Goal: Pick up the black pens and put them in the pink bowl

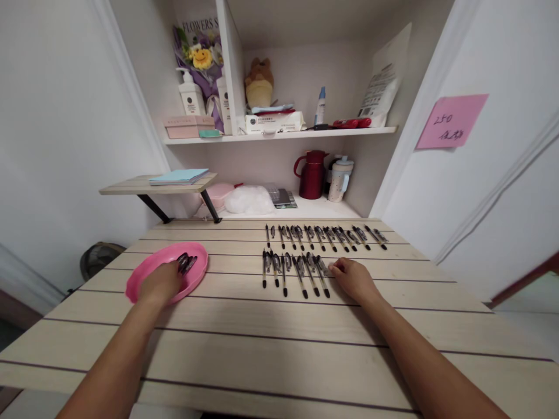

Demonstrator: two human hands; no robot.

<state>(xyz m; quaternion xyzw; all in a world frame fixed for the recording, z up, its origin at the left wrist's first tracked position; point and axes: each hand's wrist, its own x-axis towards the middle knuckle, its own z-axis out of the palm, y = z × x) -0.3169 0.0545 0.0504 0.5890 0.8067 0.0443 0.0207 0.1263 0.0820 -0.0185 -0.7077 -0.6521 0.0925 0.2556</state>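
By the worktop's (262, 366) left edge, the left hand's (161, 283) grip at the dark pieces (188, 263) in the pink dish (197, 276) is hidden, while beside the mid-worktop front pens (300, 276), the right hand's (353, 280) cannot be judged, and neighbours are best left unbumped.

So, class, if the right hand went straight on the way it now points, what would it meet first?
The right hand would most likely first meet the slim black-and-clear plastic pen lying just beside its fingers; whether they touch is unclear.
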